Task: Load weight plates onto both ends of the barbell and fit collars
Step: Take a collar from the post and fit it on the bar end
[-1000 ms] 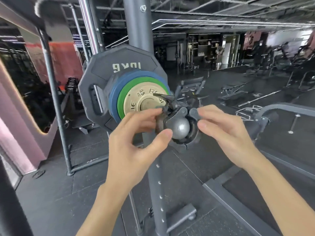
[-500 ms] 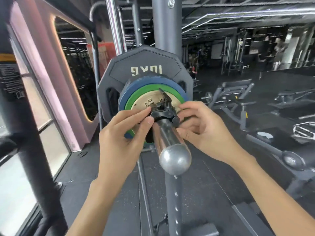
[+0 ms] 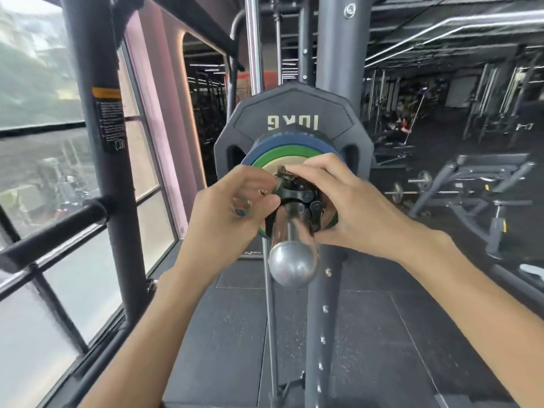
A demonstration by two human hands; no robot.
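The black collar [image 3: 297, 196] is sitting on the barbell sleeve [image 3: 292, 231], close against the green plate [image 3: 275, 153], the blue plate [image 3: 294, 141] and the black 10 kg plate [image 3: 294, 108]. The left hand [image 3: 226, 214] is pinching the collar's left side in its grip. The right hand [image 3: 354, 209] is wrapping its grip over the top and right.

Black collar [image 3: 295, 195] — latch and far side covered by the left hand [image 3: 226, 213] and right hand [image 3: 353, 207]; clamped or loose cannot be told. Smallest cream plate [image 3: 270, 168] — mostly behind fingers. Post label [image 3: 110, 125]: print illegible. Both forearms [image 3: 147, 334] cut off at the bottom edge.
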